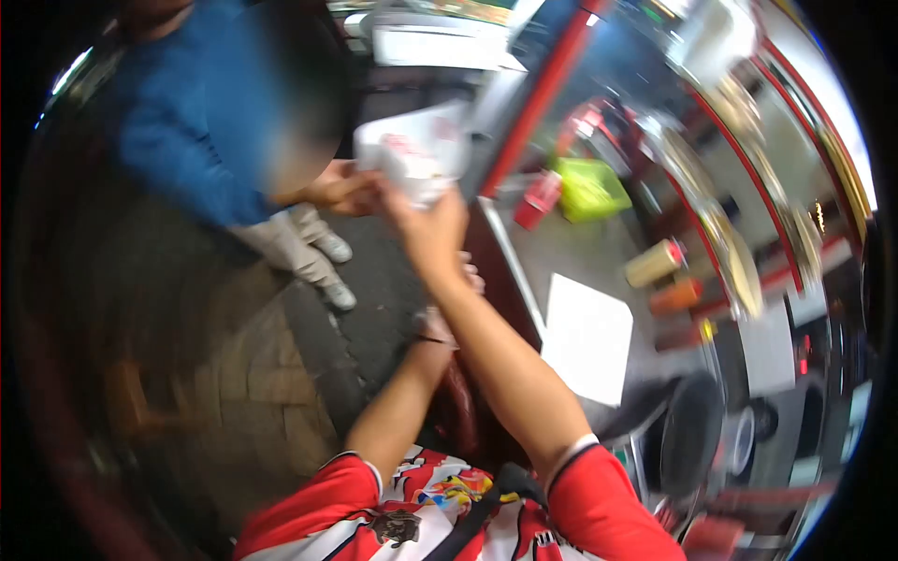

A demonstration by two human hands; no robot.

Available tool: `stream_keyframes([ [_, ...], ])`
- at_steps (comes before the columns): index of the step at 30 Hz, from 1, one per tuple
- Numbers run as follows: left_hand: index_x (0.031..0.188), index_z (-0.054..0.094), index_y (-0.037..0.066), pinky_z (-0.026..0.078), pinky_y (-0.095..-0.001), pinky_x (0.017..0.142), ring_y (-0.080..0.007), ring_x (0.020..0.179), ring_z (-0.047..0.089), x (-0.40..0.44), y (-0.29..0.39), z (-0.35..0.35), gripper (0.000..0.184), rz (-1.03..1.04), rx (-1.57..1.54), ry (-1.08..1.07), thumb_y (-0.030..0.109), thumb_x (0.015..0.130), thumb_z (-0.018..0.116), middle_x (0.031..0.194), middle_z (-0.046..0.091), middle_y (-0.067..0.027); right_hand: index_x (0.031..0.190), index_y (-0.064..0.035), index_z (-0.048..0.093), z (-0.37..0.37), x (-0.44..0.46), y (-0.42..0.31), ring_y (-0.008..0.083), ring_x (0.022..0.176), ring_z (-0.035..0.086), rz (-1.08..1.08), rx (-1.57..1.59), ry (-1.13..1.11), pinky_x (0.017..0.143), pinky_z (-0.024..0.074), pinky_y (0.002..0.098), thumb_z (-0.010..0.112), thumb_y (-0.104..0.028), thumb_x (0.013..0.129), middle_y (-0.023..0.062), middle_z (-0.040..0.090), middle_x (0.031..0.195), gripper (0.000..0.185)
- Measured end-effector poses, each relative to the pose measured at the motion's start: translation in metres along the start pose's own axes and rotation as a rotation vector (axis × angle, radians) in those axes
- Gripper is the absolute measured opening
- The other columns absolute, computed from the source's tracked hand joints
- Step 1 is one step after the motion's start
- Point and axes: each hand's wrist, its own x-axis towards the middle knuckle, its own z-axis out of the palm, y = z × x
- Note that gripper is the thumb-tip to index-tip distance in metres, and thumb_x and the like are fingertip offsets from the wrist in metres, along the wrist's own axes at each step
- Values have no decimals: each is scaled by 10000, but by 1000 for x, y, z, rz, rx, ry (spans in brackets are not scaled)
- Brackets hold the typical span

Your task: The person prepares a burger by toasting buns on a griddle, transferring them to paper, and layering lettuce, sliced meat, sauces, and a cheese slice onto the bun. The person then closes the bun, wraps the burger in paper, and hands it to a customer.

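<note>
Beside a metal counter (575, 252), the right hand (432, 229) is gripping a white paper package (412, 150) near its lower edge, fingers nearly closed, while the hand of a person in blue (344, 189) is meeting its side. The left hand (437, 324) is crossing behind the right forearm, largely hidden; its opening and any hold cannot be told. The package is hanging over dark ground, risking a tip or drop should either hand be releasing too soon or pulling unevenly.
</note>
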Motion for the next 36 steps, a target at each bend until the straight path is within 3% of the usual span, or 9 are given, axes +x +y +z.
stream_keyframes([
  [5,1204,553,119,482,-318,735,-147,787,520,7,51,-44,284,-288,594,74,340,1038,488,949,566,3,1073,-5,552,-12,-14,-1,415,1012,556,-176,-262,162,855,466,463,856,-304,620,239,552,1066,623],
  [8,1317,540,85,453,-398,1004,-191,1170,568,-42,36,-2,357,-448,815,209,301,1057,425,1348,586,-49,1147,-22,535,-82,-52,-43,384,970,570,-190,-280,8,830,469,449,797,-197,636,194,550,1012,601],
  [11,1295,609,111,415,-386,1069,-203,1189,558,-47,58,-32,376,-682,1609,229,336,994,589,1324,604,-71,1214,-29,560,-214,-143,-167,314,968,614,-272,-398,73,846,494,404,794,-115,738,162,582,1027,538],
  [12,1280,621,124,462,-368,1013,-188,1113,590,-46,64,-35,363,-825,1335,633,332,983,616,1266,633,-59,1188,-32,595,-249,-179,-188,295,978,628,-242,-359,255,850,497,387,799,-114,737,143,596,1052,502],
  [15,1226,633,197,489,-283,811,-114,919,586,-49,62,-63,348,-1069,1577,678,324,913,715,1110,655,25,1123,-41,662,-379,-327,-253,301,997,637,-192,-1259,939,881,505,396,787,-100,750,143,651,1032,398],
  [20,1130,654,189,500,-280,594,-147,734,620,-54,37,-105,298,-1192,1896,610,279,869,767,942,694,0,1233,-50,574,-495,-547,-263,397,1077,594,1055,-1853,1248,881,508,511,780,-370,811,213,526,1280,569],
  [31,1113,678,61,574,-383,695,-220,805,683,-94,49,-179,287,-1798,2532,-683,180,863,755,968,727,-92,1092,13,554,-503,-627,-301,419,881,655,562,-1572,1453,767,545,486,627,-234,936,224,612,1009,302],
  [34,1150,680,36,575,-365,726,-204,826,688,-116,47,-181,335,-1538,2181,-1933,165,850,756,993,732,-110,1043,0,551,-520,-651,-301,400,874,655,515,-1615,1521,763,548,475,627,-225,931,210,615,960,262],
  [36,1153,681,33,575,-362,727,-200,824,687,-125,28,-178,349,-1911,2520,-736,168,841,763,993,731,-110,1039,-5,554,-533,-651,-298,390,873,656,448,-1641,1506,763,548,472,628,-219,928,202,618,947,252],
])
